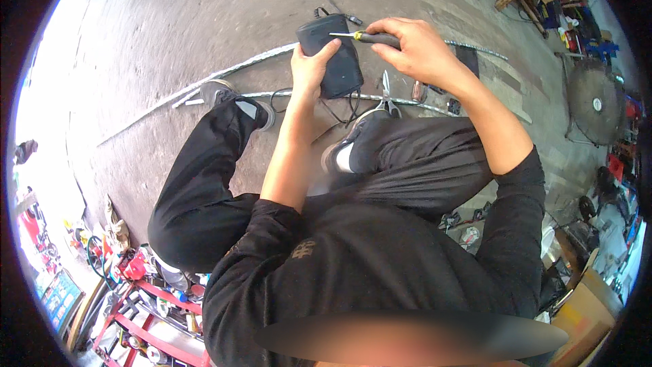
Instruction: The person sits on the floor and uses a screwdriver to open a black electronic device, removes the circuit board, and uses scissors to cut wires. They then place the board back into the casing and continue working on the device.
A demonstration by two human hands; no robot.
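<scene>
We grip the black box (344, 71) at its left edge with our left hand (311, 68), thumb across the face, the other fingers mostly hidden behind it. It sits just beyond our shoes (217, 94), over the floor (224, 13). Our right hand (422, 46) closes around the screwdriver (378, 39), its shaft over the box's face. We judge the box stiff, fairly light and perhaps slick, best held by its long edges, not by the cords (354, 107).

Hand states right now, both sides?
Left hand: holding the black case, thumb on top.
Right hand: closed around the screwdriver handle.
</scene>
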